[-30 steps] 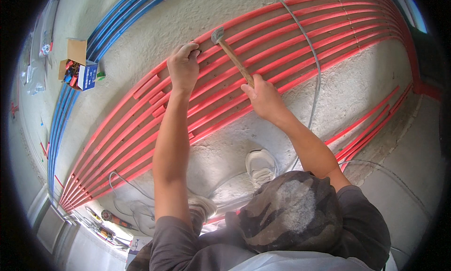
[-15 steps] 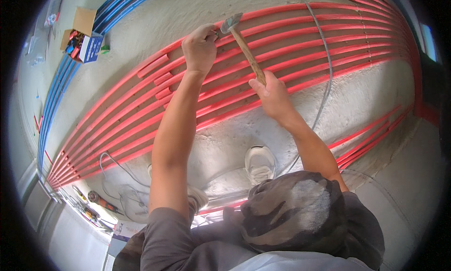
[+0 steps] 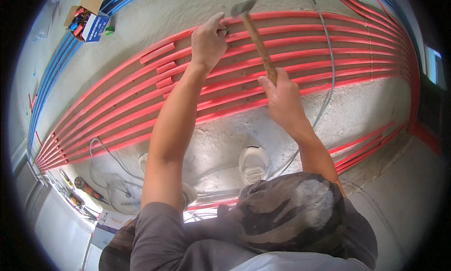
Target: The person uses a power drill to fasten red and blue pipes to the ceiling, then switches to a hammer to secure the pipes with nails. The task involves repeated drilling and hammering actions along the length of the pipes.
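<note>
My right hand (image 3: 284, 99) is wrapped round the wooden handle of a hammer (image 3: 261, 48). The hammer's slightly blurred metal head (image 3: 243, 8) is just right of and beyond my left fingertips. With bent fingers, my left hand (image 3: 208, 45) is held at the farthest of several parallel red pipes (image 3: 277, 32). Its index finger points away from me, and the other fingers are curled. A small dark bit shows by those fingertips, too small to name. Short pieces of red pipe (image 3: 157, 53) lie in the gaps between the long runs, left of my left hand.
An open cardboard box (image 3: 96, 27) of small coloured parts stands at the far left near blue pipes (image 3: 52, 78). A grey cable (image 3: 330, 59) crosses the red pipes on the right. A power tool (image 3: 88, 188) lies at the lower left. My shoe (image 3: 253, 165) stands on the rough floor.
The whole view has shifted a little. The hammer head has moved slightly away and to the right of my left fingers. My left index finger is straighter; both hands remain at the far pipes.
</note>
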The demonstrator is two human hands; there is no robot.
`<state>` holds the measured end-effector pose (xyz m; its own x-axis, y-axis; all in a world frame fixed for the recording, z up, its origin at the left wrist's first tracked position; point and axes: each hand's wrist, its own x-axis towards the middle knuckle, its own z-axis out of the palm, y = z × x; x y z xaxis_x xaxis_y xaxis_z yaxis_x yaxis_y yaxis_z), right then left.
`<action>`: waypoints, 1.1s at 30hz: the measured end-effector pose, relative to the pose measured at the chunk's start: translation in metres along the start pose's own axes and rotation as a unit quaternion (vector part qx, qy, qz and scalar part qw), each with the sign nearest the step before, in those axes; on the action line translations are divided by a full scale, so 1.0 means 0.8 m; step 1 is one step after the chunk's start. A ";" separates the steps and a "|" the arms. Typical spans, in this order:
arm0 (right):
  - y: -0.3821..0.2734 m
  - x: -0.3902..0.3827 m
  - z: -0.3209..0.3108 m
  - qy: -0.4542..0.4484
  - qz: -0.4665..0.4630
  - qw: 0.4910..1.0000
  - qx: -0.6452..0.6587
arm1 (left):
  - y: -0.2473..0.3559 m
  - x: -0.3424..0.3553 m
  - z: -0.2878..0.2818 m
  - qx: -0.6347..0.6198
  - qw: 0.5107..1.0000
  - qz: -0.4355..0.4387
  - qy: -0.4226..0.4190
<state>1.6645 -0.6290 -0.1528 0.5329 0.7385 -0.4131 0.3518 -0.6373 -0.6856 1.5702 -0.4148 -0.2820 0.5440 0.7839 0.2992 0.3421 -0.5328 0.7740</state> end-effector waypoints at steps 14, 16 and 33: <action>0.002 -0.016 0.019 0.062 -0.044 0.997 0.027 | 0.015 -0.014 -0.001 -0.048 0.993 -0.091 0.055; 0.015 0.004 0.035 0.018 -0.010 0.998 -0.059 | 0.018 -0.009 0.004 -0.052 0.993 -0.087 0.055; 0.070 0.014 0.019 0.006 0.018 0.997 0.071 | -0.020 0.053 -0.123 0.027 0.993 -0.047 0.103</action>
<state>1.6783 -0.6534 -0.2049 0.5533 0.7118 -0.4328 0.2199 -0.6259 -0.7483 1.5126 -0.3415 -0.2267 0.3415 0.8765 0.3393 0.4283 -0.4665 0.7739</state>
